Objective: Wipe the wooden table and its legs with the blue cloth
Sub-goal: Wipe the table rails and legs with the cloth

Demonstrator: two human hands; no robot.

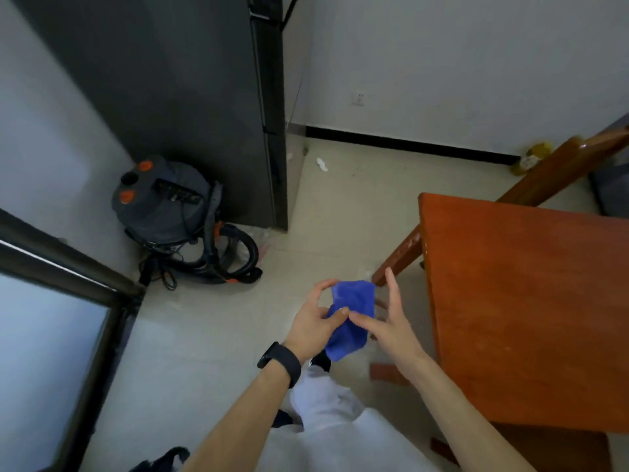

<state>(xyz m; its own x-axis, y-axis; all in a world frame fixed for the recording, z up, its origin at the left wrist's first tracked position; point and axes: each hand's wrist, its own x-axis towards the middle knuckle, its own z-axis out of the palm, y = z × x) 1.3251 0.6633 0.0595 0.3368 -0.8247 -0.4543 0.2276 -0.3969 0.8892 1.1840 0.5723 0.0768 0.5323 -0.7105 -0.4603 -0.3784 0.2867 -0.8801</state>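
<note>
while both hands meet above the floor, just beside the wooden counter [527, 301] and near its leg [399, 259], the blue cloth [352, 330] hangs bunched between them. the left hand [313, 323] (black band on its wrist) pinches it with curled fingers; the right hand [391, 330] holds it too, thumb in front and fingers spread behind. a grey vacuum [163, 206] sits by the wall.

The cloth [350, 301] hangs between the left grip [315, 321] and the right grip [391, 321], above the floor [204, 335]. The counter [527, 301] lies right of the grips, with one leg [398, 260] just beyond the right grip. Far left and beyond them, a vacuum cleaner [163, 206] sits on the floor against a tall cabinet [204, 97]. A chair [558, 172] stands behind the counter.
</note>
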